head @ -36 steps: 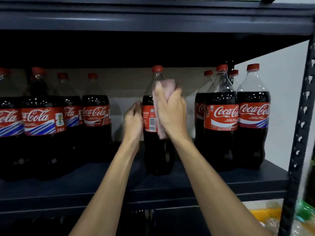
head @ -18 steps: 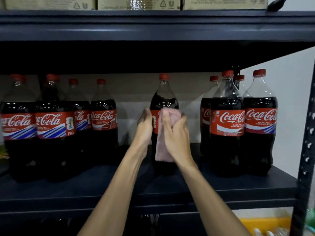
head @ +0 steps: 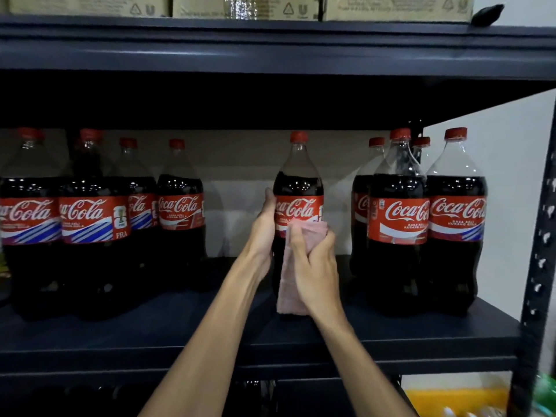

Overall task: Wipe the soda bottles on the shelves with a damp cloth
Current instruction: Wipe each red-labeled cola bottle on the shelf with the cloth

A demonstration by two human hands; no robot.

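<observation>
1. The middle soda bottle stands upright on the dark shelf board. It is alone in a gap, with its red cap on, its label facing out and dark drink up to its shoulder.
2. The left hand grips the middle soda bottle's left side at label height, with the fingers curled round behind it.
3. The right hand clutches a pink cloth, fingers curled over its bunched top. It presses the cloth on the bottle's front at the label's lower edge.
4. The cloth's loose end hangs down before the bottle's lower body, nearly to the board, and hides that part.
5. Left of the middle soda bottle, across a bare stretch of board, the left cluster of bottles stands upright. There are four, and the nearest one is set farther back.
6. Right of the bottle, also apart from it, stands the right cluster of bottles. Two are in front, and two behind are largely covered by them.
7. Both forearms reach in over the board's front edge between the two clusters.
8. Behind the bottle is a pale wall.
9. Above it runs the upper shelf. Cardboard boxes stand on it, and a small black object sits at its right end.
10. Far right of the bottle, past the right cluster, rises a perforated upright post.
11. Below and to the right of the bottle, something yellow shows, too blurred to identify.
</observation>
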